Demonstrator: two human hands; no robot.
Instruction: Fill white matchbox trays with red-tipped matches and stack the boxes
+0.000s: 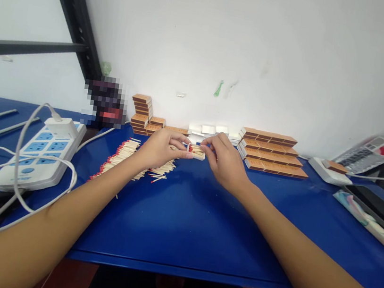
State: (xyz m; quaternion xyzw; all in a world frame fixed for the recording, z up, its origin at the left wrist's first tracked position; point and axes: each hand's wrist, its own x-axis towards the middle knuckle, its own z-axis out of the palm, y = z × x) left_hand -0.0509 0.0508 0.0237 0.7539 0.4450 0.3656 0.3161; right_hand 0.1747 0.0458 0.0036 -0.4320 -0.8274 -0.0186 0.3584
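Over the blue surface (183, 228), my left hand (157, 148) clamps a tray (200, 156) of matches (196, 149); my right hand (227, 161) meets its other end, pinching or not, I cannot tell. Tilting or over-squeezing the tray could spill them.

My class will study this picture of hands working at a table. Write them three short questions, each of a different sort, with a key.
1. Multiple choice: What does the left hand hold?
A) a phone
B) a small white tray with matches in it
C) a cable

2. True or false: The white power strip is to the left of the pile of loose matches.

3. Fill the gap: The stepped stack of brown boxes to the right of the hands stands on a ____ table.

Key:
1. B
2. True
3. blue
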